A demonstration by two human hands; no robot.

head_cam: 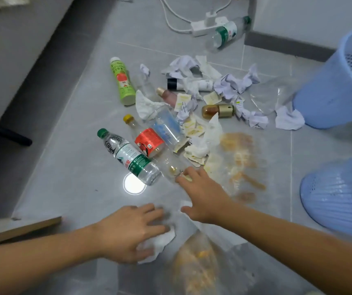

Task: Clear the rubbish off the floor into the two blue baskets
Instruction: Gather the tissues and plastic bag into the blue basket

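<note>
We note the left hand (128,233) pressing spread fingers on a tissue (160,243) beneath it, light, soft, best pinched mid-wad, while the right hand (202,194) reaches, fingers loose, holding nothing, toward a clear bottle (170,165) just ahead, both baskets (328,86) well off right.

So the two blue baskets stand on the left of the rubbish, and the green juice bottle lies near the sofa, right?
Not quite. The head view shows the two blue baskets on the right of the rubbish, not the left. The green juice bottle does lie near the sofa.
</note>
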